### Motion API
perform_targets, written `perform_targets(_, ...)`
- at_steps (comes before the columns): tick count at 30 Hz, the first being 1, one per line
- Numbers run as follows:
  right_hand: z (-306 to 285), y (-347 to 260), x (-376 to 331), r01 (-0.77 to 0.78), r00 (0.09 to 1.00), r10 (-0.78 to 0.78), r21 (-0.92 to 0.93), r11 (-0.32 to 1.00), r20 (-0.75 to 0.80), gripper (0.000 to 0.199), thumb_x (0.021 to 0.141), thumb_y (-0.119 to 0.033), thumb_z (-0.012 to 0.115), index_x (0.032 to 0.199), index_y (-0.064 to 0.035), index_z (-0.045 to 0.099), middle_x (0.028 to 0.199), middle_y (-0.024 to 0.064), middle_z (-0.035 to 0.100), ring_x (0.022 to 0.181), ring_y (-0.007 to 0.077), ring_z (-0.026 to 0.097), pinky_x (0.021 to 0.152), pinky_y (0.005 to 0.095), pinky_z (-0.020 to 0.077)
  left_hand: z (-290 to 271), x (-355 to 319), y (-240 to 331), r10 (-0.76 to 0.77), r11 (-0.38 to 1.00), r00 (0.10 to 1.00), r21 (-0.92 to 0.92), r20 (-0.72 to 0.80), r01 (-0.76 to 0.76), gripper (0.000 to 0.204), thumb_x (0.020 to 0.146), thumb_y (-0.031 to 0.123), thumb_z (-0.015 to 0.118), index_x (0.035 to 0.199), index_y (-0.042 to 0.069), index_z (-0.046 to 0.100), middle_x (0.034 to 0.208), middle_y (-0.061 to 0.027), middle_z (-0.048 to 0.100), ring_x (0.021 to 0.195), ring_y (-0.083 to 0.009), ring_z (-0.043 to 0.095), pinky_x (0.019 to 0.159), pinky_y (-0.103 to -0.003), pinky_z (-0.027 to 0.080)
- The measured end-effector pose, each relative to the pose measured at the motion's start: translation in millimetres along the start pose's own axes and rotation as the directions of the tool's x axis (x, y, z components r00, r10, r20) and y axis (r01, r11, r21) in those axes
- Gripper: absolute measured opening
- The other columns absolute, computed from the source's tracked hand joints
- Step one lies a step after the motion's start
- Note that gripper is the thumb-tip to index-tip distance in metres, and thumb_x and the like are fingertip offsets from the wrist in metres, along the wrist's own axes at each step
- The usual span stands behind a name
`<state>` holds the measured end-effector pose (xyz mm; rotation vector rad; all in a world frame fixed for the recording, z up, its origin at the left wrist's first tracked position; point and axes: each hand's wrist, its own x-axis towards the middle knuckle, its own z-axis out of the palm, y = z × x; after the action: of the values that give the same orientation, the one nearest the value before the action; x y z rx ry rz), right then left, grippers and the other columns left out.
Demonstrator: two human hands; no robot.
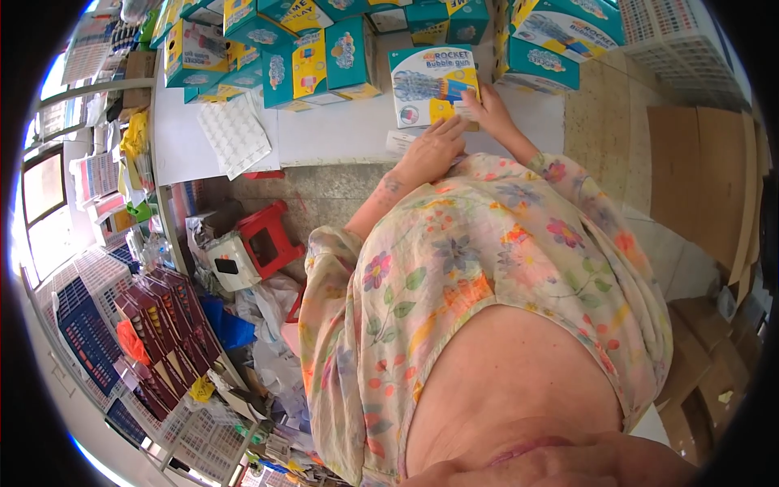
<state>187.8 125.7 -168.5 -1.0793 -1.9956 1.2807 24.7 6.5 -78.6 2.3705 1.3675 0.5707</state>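
A teal, white and yellow toy box point(410, 81) with a picture of a blue toy gun and bubbles on its front is at the near side of the white table. My right hand point(492, 114) grips its lower right edge, the thumb lying over the front. Fingers stretched out, my left hand point(434, 152) rests against the lower front of the same box. A small white slip point(399, 142) sticks out beside the left hand, under the box's lower left corner. Further left, a white sheet with rows of round labels point(234, 131) overhangs the table's front edge.
Similar boxes point(353, 57) stand along the back of the white table point(324, 134), and more point(540, 65) are stacked at the right. A red stool point(272, 239) is on the floor at left. Crowded shelves point(166, 341) line the left side; brown cardboard point(698, 178) leans at right.
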Motion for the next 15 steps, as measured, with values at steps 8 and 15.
perform_targets(8, -16, -25, 1, -0.145, 0.985, 0.105, 0.339, 0.929, 0.134, 0.044, 0.094, -0.032, 0.053, 0.123, 0.0002, 0.051, 0.110, 0.0116, 0.061, 0.098, 0.0198, 0.057, 0.087, 0.0296, 0.0432, -2, -31, -74, -0.629, 0.774, 0.716, -0.328, -0.303, 0.542, 0.018, 0.088, 0.018, 0.057, 0.090, 0.001, 0.063, 0.104, -0.0222, 0.060, 0.109, -0.0390, 0.053, 0.089, -0.040, 0.046)
perform_targets(15, -48, -25, -35, -0.331, 0.941, 0.291, 0.284, 0.900, 0.174, 0.058, 0.092, -0.028, 0.058, 0.138, -0.0009, 0.038, 0.125, 0.0084, 0.053, 0.109, 0.0156, 0.051, 0.091, 0.0283, 0.0418, -6, -22, -44, -0.638, 0.569, 0.770, -0.677, -0.004, 0.467, 0.021, 0.090, 0.020, 0.055, 0.091, 0.000, 0.063, 0.121, -0.0149, 0.059, 0.095, -0.0204, 0.062, 0.079, -0.030, 0.048)
